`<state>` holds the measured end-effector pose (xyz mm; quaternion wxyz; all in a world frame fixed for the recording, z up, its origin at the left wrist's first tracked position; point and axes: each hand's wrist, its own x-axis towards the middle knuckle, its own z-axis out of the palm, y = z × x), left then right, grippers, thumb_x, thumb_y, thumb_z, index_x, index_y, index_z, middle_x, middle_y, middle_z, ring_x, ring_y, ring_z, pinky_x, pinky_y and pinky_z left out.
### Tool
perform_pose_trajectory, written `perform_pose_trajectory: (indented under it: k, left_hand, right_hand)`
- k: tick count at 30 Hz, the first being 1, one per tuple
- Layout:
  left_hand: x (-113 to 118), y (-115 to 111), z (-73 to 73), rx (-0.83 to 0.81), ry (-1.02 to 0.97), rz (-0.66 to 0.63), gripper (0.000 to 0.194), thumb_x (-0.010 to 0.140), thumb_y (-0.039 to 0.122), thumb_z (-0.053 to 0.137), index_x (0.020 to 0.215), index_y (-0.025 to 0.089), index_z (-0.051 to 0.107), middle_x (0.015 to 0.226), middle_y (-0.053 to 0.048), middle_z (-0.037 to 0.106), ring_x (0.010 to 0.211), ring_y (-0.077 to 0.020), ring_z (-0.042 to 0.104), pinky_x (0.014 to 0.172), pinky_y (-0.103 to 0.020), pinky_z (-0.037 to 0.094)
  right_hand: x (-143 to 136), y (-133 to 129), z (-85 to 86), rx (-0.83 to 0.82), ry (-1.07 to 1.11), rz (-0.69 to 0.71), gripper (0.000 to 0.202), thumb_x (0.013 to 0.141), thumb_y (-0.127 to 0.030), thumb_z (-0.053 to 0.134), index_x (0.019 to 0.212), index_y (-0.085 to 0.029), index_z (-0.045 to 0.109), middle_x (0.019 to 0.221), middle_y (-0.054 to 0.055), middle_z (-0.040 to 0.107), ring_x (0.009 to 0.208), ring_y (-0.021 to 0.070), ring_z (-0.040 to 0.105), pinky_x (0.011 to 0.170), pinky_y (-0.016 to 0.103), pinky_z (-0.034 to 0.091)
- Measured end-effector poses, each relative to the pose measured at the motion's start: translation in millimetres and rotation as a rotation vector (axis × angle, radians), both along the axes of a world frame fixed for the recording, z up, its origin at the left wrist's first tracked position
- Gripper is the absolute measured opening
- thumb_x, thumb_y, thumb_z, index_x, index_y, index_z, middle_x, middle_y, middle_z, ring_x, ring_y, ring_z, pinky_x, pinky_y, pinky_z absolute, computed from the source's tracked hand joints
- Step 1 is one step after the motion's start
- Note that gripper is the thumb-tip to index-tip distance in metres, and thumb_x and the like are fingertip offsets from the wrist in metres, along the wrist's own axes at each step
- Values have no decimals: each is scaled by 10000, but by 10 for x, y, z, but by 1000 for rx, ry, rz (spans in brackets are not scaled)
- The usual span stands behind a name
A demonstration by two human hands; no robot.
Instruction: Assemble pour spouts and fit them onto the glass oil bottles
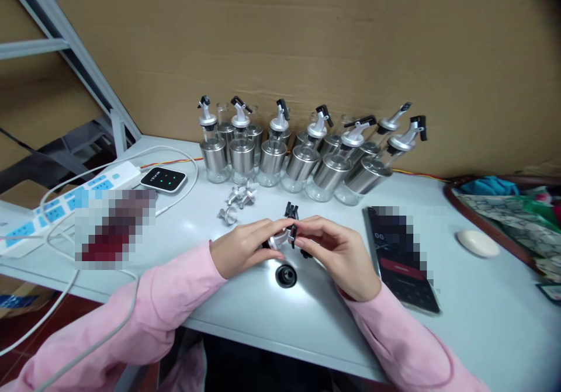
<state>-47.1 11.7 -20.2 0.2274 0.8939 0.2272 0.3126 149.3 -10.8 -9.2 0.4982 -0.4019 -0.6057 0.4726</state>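
My left hand [245, 245] is closed around a silver pourer spout [276, 240], held low over the table in front of me. A small black lever cap [293, 236] is pinched between thumb and fingers of my right hand [344, 253], against the spout's tip. My fingers partly hide where the two meet. Just behind them lie small black pieces [291, 208], apparently more lever caps. A round black stopper [286, 276] rests on the table below my hands. Several loose silver spout parts [240, 196] lie beyond my left hand.
Several glass bottles with steel sleeves [273, 156] line the back, the front row topped with pourers. A power strip [70, 205], cables and a small black device [163, 180] are at left. Right are a phone [403, 263], a white oval object [477, 243] and a basket [482, 205].
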Motion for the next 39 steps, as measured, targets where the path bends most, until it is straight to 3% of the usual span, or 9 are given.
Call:
perform_pose_trajectory:
  k: [11, 15, 19, 24, 29, 32, 34, 36, 39]
  left_hand:
    - [12, -45, 60, 20, -127, 14, 529, 842, 375, 524, 1320, 232, 350, 1116, -86, 626, 909, -152, 641, 801, -229, 515]
    - [1, -35, 39, 35, -133, 60, 534, 840, 427, 498, 1314, 241, 337, 1010, -63, 670, 873, -144, 664, 755, -213, 528]
    - [-11, 3, -33, 67, -128, 107, 620, 803, 488, 512, 1316, 243, 264, 886, -33, 691, 831, -155, 682, 748, -245, 532]
    - [-24, 58, -88, 94, -195, 122, 624, 802, 499, 520, 1293, 230, 243, 1045, -119, 655, 956, -204, 651, 833, -324, 506]
    - [-20, 44, -26, 176, -198, 213, 383, 887, 408, 435, 1189, 183, 365, 919, -79, 643, 775, -148, 633, 722, -287, 504]
    - [-6, 12, 5, 314, -183, 280, 170, 883, 254, 421, 748, 176, 491, 577, 21, 517, 522, -103, 509, 524, -215, 416]
    - [-4, -1, 14, 397, -201, 279, 354, 864, 175, 424, 517, 186, 354, 432, 57, 359, 389, -81, 363, 429, -221, 293]
    - [-10, -3, 20, 443, -204, 231, 438, 873, 156, 398, 452, 183, 280, 375, 64, 280, 342, -76, 288, 414, -247, 233]
    - [-24, 6, 27, 463, -177, 159, 464, 911, 180, 309, 447, 183, 315, 366, 50, 301, 336, -82, 290, 413, -260, 226]
  right_hand:
    - [-64, -38, 8, -90, 126, 32, 136, 672, -247, 727, 775, -194, 657, 773, 14, 620, 677, 121, 595, 640, 257, 502]
    - [-80, -40, 49, -135, 121, 138, 238, 747, -317, 655, 956, -220, 600, 755, 1, 579, 638, 114, 587, 632, 262, 492]
    - [-102, -28, 87, -81, 40, 151, 304, 749, -387, 634, 1000, -218, 596, 909, 31, 514, 731, 123, 565, 693, 277, 486]
    - [-87, -48, 149, 6, 53, 67, 232, 737, -363, 654, 881, -221, 539, 959, 45, 562, 896, 177, 558, 756, 302, 471]
    - [33, -28, 549, 266, 124, -179, 155, 859, -253, 486, 1014, -250, 498, 981, 56, 599, 980, 192, 560, 824, 341, 446]
    - [195, 184, 943, 509, 44, -452, 168, 879, -223, 372, 936, -237, 530, 711, 5, 529, 735, 163, 564, 686, 306, 446]
    - [347, 450, 1200, 576, -230, -542, 154, 827, -175, 406, 825, -220, 554, 626, -7, 513, 610, 150, 532, 600, 287, 423]
    - [516, 785, 1399, 613, -594, -611, 91, 750, -155, 505, 722, -201, 579, 632, 9, 567, 609, 159, 542, 621, 301, 423]
    - [736, 1294, 1518, 603, -1045, -490, 55, 690, -137, 601, 695, -179, 636, 779, 55, 649, 752, 196, 586, 717, 328, 426]
